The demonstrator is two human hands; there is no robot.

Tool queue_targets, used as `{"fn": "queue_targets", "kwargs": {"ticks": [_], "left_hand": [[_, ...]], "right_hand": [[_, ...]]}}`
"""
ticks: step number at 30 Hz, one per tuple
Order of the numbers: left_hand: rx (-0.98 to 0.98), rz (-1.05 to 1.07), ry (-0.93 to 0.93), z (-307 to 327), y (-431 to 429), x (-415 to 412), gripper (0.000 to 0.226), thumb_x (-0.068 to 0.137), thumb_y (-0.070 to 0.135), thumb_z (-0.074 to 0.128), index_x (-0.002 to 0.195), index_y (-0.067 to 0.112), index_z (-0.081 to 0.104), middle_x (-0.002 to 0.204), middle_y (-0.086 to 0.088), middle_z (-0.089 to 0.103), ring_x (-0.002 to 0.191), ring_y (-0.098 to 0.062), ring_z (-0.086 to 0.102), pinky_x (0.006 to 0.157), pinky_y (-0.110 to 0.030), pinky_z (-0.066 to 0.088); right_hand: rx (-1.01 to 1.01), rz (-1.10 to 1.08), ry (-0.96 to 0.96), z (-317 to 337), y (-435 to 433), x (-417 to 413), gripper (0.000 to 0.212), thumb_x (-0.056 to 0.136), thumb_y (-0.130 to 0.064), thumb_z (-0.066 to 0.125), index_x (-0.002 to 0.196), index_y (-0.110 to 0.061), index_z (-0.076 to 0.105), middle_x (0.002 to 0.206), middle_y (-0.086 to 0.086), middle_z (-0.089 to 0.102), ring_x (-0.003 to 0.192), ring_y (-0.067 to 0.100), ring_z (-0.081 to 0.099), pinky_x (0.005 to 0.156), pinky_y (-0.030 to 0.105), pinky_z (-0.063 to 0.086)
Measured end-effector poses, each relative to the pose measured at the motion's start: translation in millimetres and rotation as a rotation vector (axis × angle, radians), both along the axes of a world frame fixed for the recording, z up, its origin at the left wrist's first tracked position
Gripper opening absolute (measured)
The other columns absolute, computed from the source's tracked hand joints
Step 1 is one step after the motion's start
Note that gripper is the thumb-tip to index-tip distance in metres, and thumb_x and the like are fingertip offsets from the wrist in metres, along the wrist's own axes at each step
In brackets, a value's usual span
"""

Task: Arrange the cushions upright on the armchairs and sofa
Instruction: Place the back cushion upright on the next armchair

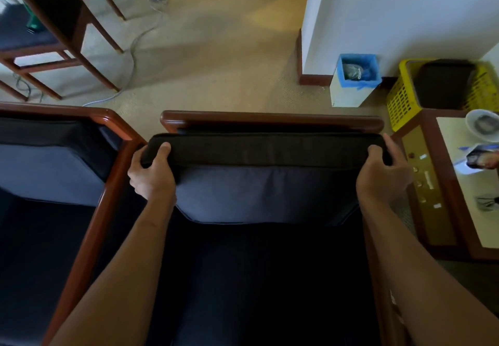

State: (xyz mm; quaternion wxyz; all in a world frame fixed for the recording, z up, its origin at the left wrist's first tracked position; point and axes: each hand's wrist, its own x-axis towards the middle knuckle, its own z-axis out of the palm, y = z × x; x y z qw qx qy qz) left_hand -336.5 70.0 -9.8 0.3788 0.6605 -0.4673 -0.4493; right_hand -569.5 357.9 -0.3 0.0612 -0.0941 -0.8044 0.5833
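head view: hands (pixel 152 173) grip cushion (pixel 266 175) top corners.

An armchair (pixel 270 278) fills the near middle, with a back cushion (pixel 264 194) standing against its far rail. The left hand (pixel 152 173) grips the cushion's top left corner, the right hand (pixel 383 173) its top right corner. A second armchair (pixel 51 210) stands just left. To the right is a tabletop (pixel 464 205); beyond it, a basket (pixel 402 102) against the wall, with a bin (pixel 351 86) to its left.
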Motion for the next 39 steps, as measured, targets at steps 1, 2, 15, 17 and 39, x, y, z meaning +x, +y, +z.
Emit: {"fn": "queue_targets", "kwargs": {"ticks": [1,2,15,17,39], "left_hand": [[0.004,-0.004,0.015,-1.4,-4.5,-6.5,0.041,0.084,0.046,0.082,0.123,0.035,0.074,0.116,0.005,0.065,0.11,-0.018,0.061,0.096,-0.03,0.051],[0.007,-0.014,0.027,-4.0,-9.0,-12.4,0.035,0.084,0.045,0.082,0.118,0.036,0.074,0.115,0.005,0.065,0.109,-0.019,0.062,0.096,-0.031,0.052],[-0.082,-0.277,-0.204,-78.0,-44.2,-44.3,0.043,0.1,0.042,0.069,0.136,0.02,0.065,0.124,-0.005,0.068,0.112,-0.022,0.064,0.092,-0.031,0.053],[-0.124,-0.318,-0.295,-82.7,-47.9,-48.0,0.046,0.103,0.044,0.065,0.14,0.016,0.061,0.13,-0.012,0.066,0.117,-0.03,0.064,0.1,-0.039,0.052],[-0.661,-1.517,-0.875,33.8,142.8,-21.2,0.06,0.115,0.05,0.029,0.168,0.023,0.031,0.18,-0.013,0.006,0.166,-0.037,0.004,0.132,-0.063,0.007]], "right_hand": [[0.003,0.015,0.009,-2.1,-4.7,-7.2,0.046,0.093,-0.025,0.06,0.138,-0.022,0.068,0.136,-0.01,0.066,0.122,0.003,0.059,0.11,0.032,0.05],[0.014,0.028,0.021,-5.3,-8.6,-12.8,0.047,0.092,-0.025,0.06,0.138,-0.022,0.068,0.138,-0.007,0.067,0.126,0.006,0.059,0.111,0.034,0.049],[0.377,0.188,0.108,-81.6,-27.6,-36.6,0.049,0.101,-0.023,0.055,0.148,-0.006,0.054,0.148,0.015,0.058,0.137,0.028,0.053,0.111,0.028,0.035],[0.415,0.213,0.15,-86.9,-30.0,-39.1,0.044,0.105,-0.019,0.049,0.146,-0.005,0.054,0.146,0.018,0.058,0.134,0.03,0.053,0.104,0.018,0.031],[1.11,0.434,-0.025,28.0,131.7,116.3,0.065,0.103,-0.054,0.026,0.158,-0.019,0.036,0.166,0.017,0.033,0.152,0.041,0.032,0.119,0.06,0.03]]}}
